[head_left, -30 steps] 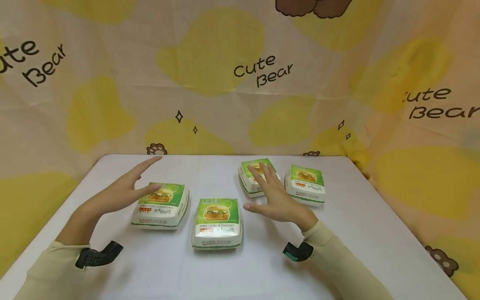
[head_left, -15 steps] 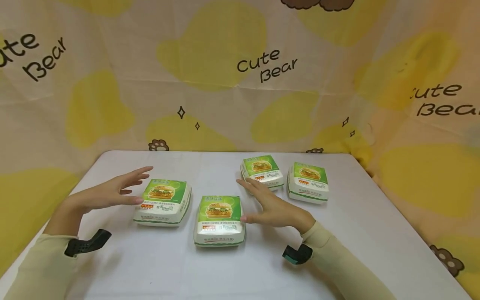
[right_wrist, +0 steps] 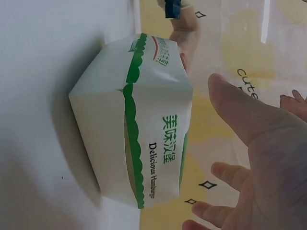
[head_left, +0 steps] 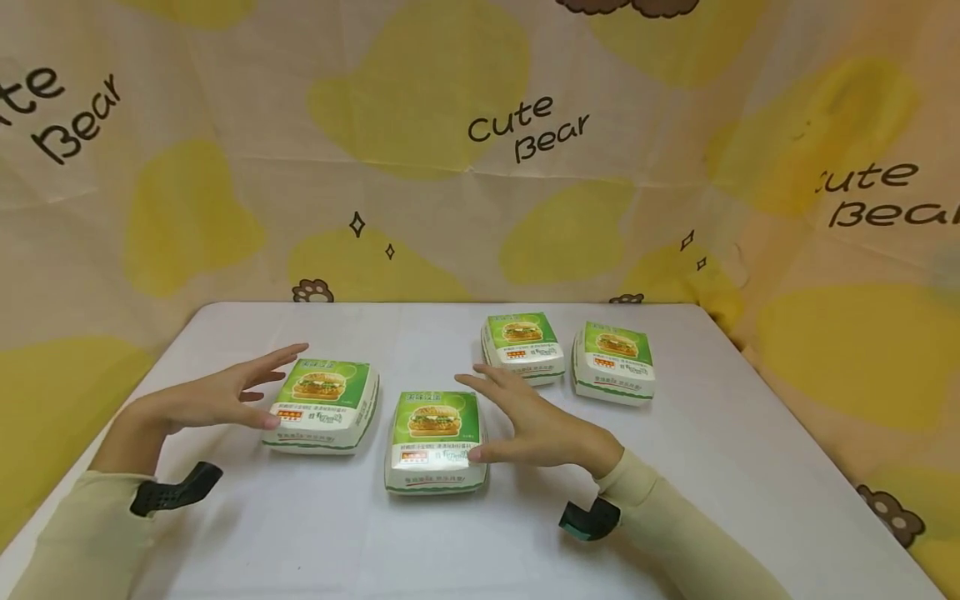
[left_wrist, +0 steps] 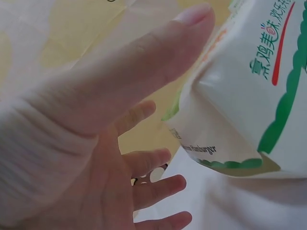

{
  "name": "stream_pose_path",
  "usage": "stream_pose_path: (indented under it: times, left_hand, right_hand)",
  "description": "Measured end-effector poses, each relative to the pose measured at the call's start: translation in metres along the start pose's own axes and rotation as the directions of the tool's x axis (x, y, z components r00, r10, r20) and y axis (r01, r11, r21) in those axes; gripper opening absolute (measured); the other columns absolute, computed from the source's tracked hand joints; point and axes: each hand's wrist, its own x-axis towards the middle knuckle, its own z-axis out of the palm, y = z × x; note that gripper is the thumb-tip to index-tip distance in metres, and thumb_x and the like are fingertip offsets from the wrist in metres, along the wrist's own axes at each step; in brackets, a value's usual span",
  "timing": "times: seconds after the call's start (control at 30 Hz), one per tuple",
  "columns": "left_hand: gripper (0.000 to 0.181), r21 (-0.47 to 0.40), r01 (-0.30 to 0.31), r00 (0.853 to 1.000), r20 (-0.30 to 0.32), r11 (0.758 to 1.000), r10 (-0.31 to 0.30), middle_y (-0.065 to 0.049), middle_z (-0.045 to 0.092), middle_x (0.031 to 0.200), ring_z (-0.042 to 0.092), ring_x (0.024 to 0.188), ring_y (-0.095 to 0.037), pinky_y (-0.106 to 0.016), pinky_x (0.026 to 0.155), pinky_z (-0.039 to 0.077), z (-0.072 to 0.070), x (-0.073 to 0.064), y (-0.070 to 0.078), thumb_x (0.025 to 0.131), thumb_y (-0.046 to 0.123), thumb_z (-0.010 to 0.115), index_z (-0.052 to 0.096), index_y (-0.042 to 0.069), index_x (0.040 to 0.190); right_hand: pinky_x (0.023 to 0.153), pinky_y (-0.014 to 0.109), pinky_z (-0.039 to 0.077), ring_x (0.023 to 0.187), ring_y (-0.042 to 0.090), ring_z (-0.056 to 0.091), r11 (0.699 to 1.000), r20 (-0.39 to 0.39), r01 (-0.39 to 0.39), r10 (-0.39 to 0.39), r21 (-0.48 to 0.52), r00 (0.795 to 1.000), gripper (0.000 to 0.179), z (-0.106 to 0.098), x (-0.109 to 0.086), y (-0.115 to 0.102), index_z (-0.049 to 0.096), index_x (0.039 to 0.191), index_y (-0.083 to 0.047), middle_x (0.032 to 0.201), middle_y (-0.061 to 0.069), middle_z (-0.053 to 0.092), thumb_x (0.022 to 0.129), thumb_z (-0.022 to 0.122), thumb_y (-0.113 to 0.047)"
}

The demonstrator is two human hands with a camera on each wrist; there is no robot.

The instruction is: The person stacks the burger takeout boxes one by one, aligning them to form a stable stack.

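Observation:
A green-and-white hamburger box [head_left: 326, 412] stands at the left, and my left hand [head_left: 198, 398] is beside its left side with fingers spread. In the left wrist view the left thumb overlaps a corner of this box [left_wrist: 240, 105]; contact cannot be told. Another hamburger box [head_left: 435, 429] stands at the middle front. My right hand [head_left: 547, 429] is at its right, thumb in front of its right edge and fingers extended. The right wrist view shows a gap between the right thumb [right_wrist: 240, 108] and that box [right_wrist: 153, 139]. Neither hand grips anything.
Two more hamburger boxes, one at the back [head_left: 523, 342] and one at the back right [head_left: 615, 358], stand near each other. All the boxes are on a white table [head_left: 360, 558]. A yellow-patterned cloth [head_left: 420, 100] hangs behind it.
Both hands have come down towards the two front boxes. My right hand has moved left and nearer the middle box, away from the back boxes. The boxes have stayed in place.

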Motion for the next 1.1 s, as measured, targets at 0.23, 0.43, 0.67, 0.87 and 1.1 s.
stream_pose_path:
  times: [0.23,0.43,0.67,0.87,1.1]
  left_hand:
    - [0.1,-0.041,-0.003,1.0,0.024,0.999,0.004,-0.029,0.015,0.165,0.024,0.145,-0.059,-0.073,0.106,0.038,0.005,0.003,-0.003,0.087,0.023,0.072,0.008,0.026,0.164]
    - [0.096,-0.023,0.01,1.0,0.028,1.0,-0.009,-0.025,0.016,0.166,0.024,0.146,-0.056,-0.071,0.108,0.037,0.007,0.005,-0.002,0.088,0.024,0.072,0.013,0.023,0.164]
    - [0.098,-0.022,0.048,0.998,0.035,0.999,-0.048,-0.025,0.013,0.167,0.021,0.147,-0.056,-0.068,0.108,0.04,0.009,0.009,-0.001,0.088,0.028,0.072,0.01,0.018,0.164]
    - [0.107,-0.024,0.028,0.997,0.069,0.999,-0.026,-0.025,0.01,0.168,0.021,0.148,-0.057,-0.066,0.11,0.041,0.015,0.011,0.0,0.085,0.026,0.076,0.004,0.022,0.164]
    - [0.114,-0.027,0.011,0.999,0.041,1.0,-0.009,-0.023,0.008,0.168,0.019,0.147,-0.06,-0.07,0.11,0.038,0.02,0.019,-0.002,0.081,0.026,0.08,0.002,0.02,0.164]
  right_hand:
    - [0.12,0.064,0.027,0.156,0.035,0.019,1.0,0.042,0.022,-0.021,-0.02,0.999,0.098,0.006,0.0,-0.004,0.026,0.16,-0.033,0.169,0.009,0.019,0.081,0.081,-0.051]
    - [0.121,0.065,0.026,0.157,0.037,0.016,0.998,0.119,0.038,-0.032,-0.049,0.992,0.092,0.011,0.0,-0.001,0.028,0.16,-0.029,0.169,0.011,0.02,0.085,0.076,-0.053]
    - [0.12,0.063,0.029,0.156,0.036,0.019,0.998,0.137,-0.007,0.017,-0.068,0.99,0.094,0.01,-0.002,-0.002,0.025,0.16,-0.038,0.169,0.014,0.018,0.083,0.076,-0.057]
    - [0.121,0.053,0.034,0.152,0.024,0.031,0.999,0.15,-0.005,0.013,-0.054,0.989,0.096,0.009,-0.003,-0.001,0.023,0.16,-0.039,0.166,0.005,0.028,0.083,0.077,-0.057]
    - [0.119,0.05,0.038,0.146,0.021,0.04,0.999,0.141,-0.002,0.007,-0.037,0.99,0.095,0.004,-0.002,0.001,0.024,0.159,-0.04,0.163,0.0,0.033,0.082,0.078,-0.055]
